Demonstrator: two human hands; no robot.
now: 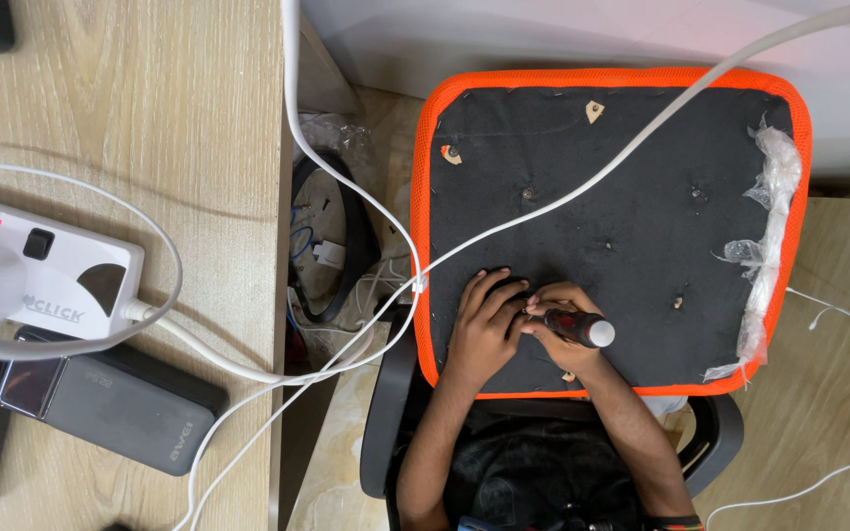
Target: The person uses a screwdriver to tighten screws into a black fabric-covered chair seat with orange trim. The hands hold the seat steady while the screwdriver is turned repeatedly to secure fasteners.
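screwdriver [576,326]: red and black handle with a pale cap, lying low across the black underside of the seat pad [602,226], near its front edge.
right hand [555,324]: closed around the screwdriver handle.
left hand [485,324]: fingers spread flat on the pad, fingertips touching the tool's tip; holds nothing i can see.
doing it well: i'd say keep the tip square and steadied by the left fingers, press down, turn slowly.
seat pad: orange mesh rim, small screw holes, torn plastic wrap [767,246] on one side.
nearby: white cable [563,197] crossing the pad; power strip [41,270] on the desk [150,98].
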